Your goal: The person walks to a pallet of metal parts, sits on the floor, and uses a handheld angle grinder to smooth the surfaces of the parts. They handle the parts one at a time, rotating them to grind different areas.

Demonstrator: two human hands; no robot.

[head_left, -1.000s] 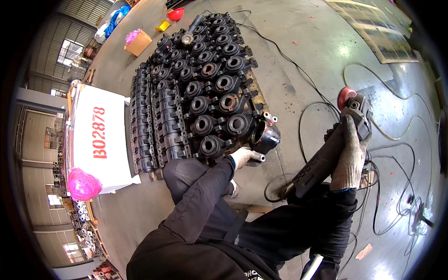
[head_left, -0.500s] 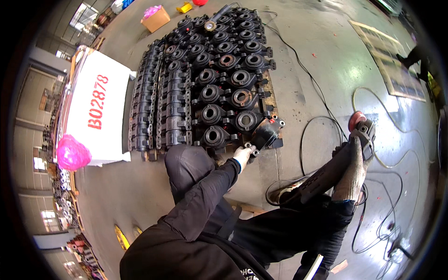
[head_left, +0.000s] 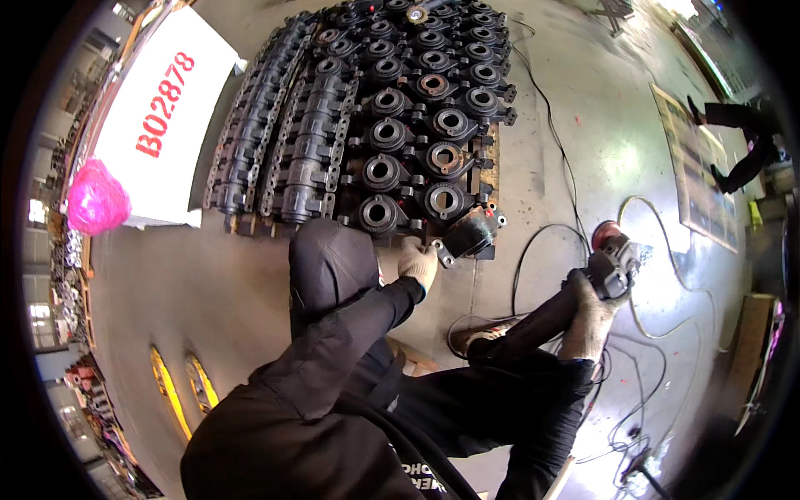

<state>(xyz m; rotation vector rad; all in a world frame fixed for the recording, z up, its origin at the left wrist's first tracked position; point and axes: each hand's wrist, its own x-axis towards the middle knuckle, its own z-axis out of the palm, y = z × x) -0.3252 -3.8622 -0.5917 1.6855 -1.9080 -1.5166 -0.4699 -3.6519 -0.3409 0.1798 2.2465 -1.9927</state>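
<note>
My right hand, in a whitish knit glove, is closed around an angle grinder with a reddish disc, held up over the floor at the right. My left hand, gloved too, is beside the lugged end of a black cast part. This part lies tilted at the near right corner of the load and has bare metal ring ends. The left fingers point away from me and downward, so their grip is hidden. Rows of black ringed castings lie just beyond.
Black cylindrical castings stand in rows at the left of the wooden pallet. A white crate with a pink bundle is farther left. Cables and a pale hose loop across the floor. Another person's legs show far right.
My left hand has come off the cast part's lug and shifted slightly left. The grinder in my right hand has moved left and down in the picture. The whole view has shifted too.
</note>
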